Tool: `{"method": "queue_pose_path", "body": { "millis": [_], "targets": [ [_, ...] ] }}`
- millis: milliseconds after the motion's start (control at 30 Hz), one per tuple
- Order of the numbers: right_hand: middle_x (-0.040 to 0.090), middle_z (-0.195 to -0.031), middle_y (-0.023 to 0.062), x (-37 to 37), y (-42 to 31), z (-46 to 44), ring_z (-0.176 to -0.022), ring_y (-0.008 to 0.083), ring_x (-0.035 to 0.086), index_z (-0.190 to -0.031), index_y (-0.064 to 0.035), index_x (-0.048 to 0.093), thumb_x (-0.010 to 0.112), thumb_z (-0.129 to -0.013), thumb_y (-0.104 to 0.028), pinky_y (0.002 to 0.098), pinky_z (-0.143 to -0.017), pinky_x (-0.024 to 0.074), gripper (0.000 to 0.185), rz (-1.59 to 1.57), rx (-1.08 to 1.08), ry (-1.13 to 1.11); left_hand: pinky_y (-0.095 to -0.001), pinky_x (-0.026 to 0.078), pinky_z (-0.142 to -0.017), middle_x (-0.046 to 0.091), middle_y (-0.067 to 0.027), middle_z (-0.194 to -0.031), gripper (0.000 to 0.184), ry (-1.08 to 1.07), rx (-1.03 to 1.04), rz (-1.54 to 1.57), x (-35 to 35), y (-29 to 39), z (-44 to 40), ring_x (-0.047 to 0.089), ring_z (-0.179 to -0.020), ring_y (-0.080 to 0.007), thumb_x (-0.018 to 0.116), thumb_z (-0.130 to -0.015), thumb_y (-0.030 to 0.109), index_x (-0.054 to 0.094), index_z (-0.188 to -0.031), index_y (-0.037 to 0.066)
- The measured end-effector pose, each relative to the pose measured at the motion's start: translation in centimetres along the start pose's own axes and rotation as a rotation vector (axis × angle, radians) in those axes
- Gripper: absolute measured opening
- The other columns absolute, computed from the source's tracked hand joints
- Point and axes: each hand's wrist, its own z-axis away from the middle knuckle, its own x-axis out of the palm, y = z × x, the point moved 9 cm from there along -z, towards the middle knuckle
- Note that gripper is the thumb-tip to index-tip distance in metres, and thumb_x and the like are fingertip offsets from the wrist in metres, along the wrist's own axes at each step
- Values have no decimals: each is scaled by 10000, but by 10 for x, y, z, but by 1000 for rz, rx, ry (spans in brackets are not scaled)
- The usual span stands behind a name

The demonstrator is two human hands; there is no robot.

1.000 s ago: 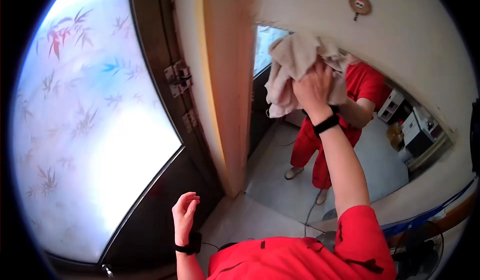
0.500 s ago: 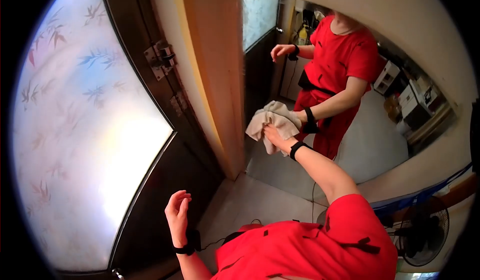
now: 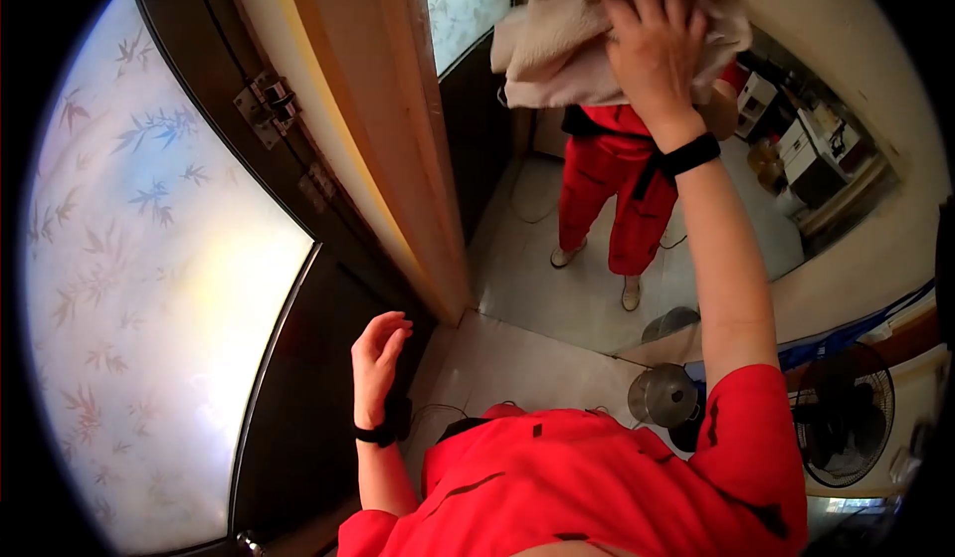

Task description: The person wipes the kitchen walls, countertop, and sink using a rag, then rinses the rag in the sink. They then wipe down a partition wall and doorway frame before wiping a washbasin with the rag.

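Up high, my right hand [image 3: 657, 55] presses a crumpled beige cloth [image 3: 562, 60] against the large wall mirror [image 3: 517, 249]. Its fingers are spread and bent over the cloth, and folds hang out on both sides. The cloth and hand cover the upper body of my reflection. Lower down on the left, my left hand [image 3: 378, 368] is raised beside the dark door frame with fingers loosely bent, the thumb apart and nothing held. Both wrists wear black bands.
A door with a bright, bamboo-patterned frosted pane [image 3: 149, 259] fills the left side, with a metal latch [image 3: 269, 109] on its frame. At lower right stand a black fan [image 3: 846, 413] and a round metal pot [image 3: 662, 395]. A thin cable lies on the floor.
My right hand has moved the cloth up and to the right across the mirror, straightening the arm. My left hand has risen slightly. The view has shifted a little.
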Motion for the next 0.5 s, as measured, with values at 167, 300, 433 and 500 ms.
{"method": "queue_pose_path", "body": {
  "millis": [167, 300, 433, 500],
  "targets": [
    [566, -1169, 25, 59, -63, 56, -1125, 276, 496, -1136, -181, 622, 542, -801, -141, 554, -1017, 307, 347, -104, -151, -230, -244, 487, -767, 671, -80, -943, 207, -51, 12, -39, 24, 1, -6, 624, -881, -131, 579, -883, 15, 596, -1086, -22],
    [624, -1069, 86, 130, -165, 202, -1004, 266, 574, -991, -79, 630, 511, -814, -122, 407, -955, 416, 218, -416, -252, -825, -233, 489, -726, 676, -77, -934, 212, 5, 0, -84, 6, 6, 10, 623, -840, -116, 585, -880, 15, 599, -1090, -13],
    [606, -1122, 134, 169, -193, 322, -1085, 289, 552, -1080, -83, 595, 521, -838, -135, 392, -911, 447, 258, -946, 580, -817, -211, 442, -651, 675, -61, -935, 220, 118, -56, -114, -33, 1, 37, 587, -791, -88, 586, -878, 16, 600, -1097, 1],
    [614, -1005, 124, 170, -200, 321, -975, 303, 571, -994, -87, 597, 522, -821, -152, 385, -834, 466, 200, -1019, 312, -717, -215, 442, -661, 672, -70, -936, 224, 168, -61, -97, -51, -5, 49, 598, -811, -101, 579, -883, 22, 593, -1106, -3]
  ]
}}
